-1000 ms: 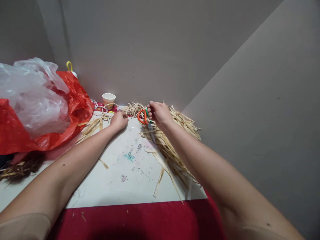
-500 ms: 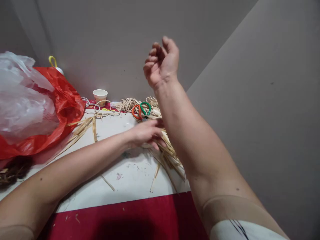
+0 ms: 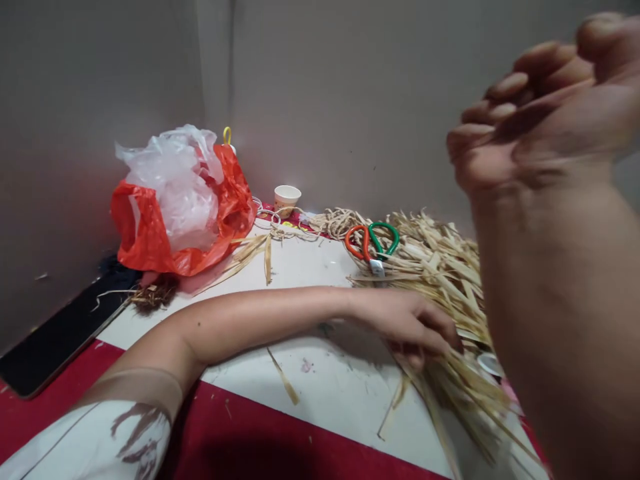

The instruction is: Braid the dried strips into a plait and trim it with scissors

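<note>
My left hand (image 3: 413,328) reaches across the white board, its fingers bent down around pale dried straw strips (image 3: 463,393). Their loose ends fan out below it to the lower right. My right hand (image 3: 545,110) is raised high at the right, palm showing, with loosely curled fingers and nothing visible in it. Just behind my left hand, scissors with one orange and one green handle (image 3: 384,241) rest on a larger heap of straw (image 3: 440,257). The blades are mostly hidden.
A red plastic bag (image 3: 137,230) with a clear bag in it stands at the left, near a dark phone-like slab (image 3: 55,340). A paper cup (image 3: 287,200) and cord (image 3: 337,222) lie along the grey wall. White board (image 3: 300,413) covers red cloth (image 3: 250,427).
The view has swung right and more of the straw heap shows. My left hand has lowered and its fingers have closed around strips. My right hand appears nearer and farther right, still raised.
</note>
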The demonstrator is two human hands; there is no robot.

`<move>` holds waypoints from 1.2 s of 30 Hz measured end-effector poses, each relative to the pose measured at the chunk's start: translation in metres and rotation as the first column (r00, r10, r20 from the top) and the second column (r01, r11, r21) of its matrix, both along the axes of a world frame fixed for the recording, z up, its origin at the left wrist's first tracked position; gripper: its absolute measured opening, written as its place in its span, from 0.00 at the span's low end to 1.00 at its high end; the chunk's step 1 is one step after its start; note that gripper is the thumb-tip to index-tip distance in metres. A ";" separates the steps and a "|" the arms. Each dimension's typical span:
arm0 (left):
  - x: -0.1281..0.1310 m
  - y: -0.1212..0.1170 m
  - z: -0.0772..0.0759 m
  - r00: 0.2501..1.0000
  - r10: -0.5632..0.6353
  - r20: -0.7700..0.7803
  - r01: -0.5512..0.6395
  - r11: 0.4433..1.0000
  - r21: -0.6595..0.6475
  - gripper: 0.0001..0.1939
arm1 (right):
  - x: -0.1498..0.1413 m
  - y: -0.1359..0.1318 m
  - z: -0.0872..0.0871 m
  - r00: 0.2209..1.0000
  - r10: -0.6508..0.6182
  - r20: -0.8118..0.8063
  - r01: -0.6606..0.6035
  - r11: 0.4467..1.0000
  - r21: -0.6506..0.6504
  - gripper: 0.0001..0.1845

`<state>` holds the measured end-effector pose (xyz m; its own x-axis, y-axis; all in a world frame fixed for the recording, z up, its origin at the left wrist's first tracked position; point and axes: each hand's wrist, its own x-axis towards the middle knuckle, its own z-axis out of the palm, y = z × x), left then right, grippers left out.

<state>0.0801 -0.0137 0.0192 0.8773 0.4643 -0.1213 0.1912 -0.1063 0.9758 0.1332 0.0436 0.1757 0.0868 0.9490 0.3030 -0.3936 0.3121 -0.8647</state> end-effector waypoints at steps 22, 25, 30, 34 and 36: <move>-0.077 0.063 0.078 0.423 0.830 0.363 -0.701 0.554 -0.449 0.10 | -0.015 -0.115 -0.174 -0.015 -0.046 0.999 -0.384 0.922 0.037 0.09; -0.071 0.065 0.101 0.387 0.834 0.394 -0.740 0.536 -0.407 0.13 | -0.024 -0.108 -0.163 0.438 0.360 0.824 -0.355 0.911 -0.209 0.25; -0.054 0.059 0.135 0.368 0.805 0.466 -0.747 0.554 -0.367 0.21 | -0.063 -0.128 -0.167 0.615 0.692 0.378 -0.603 0.722 -0.339 0.28; -0.056 0.050 0.159 0.302 0.778 0.550 -0.741 0.555 -0.378 0.29 | -0.070 -0.147 -0.183 0.500 0.629 0.595 -0.632 0.735 -0.245 0.26; -0.062 0.047 0.169 0.312 0.758 0.573 -0.644 0.612 -0.459 0.25 | -0.064 -0.154 -0.186 0.363 0.555 0.748 -0.695 0.696 -0.179 0.20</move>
<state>0.0184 0.0333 0.1878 0.0590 0.9765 0.2071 -0.5531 -0.1407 0.8211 0.0692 -0.1109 -0.0102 -0.8161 0.5712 0.0883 0.1765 0.3918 -0.9030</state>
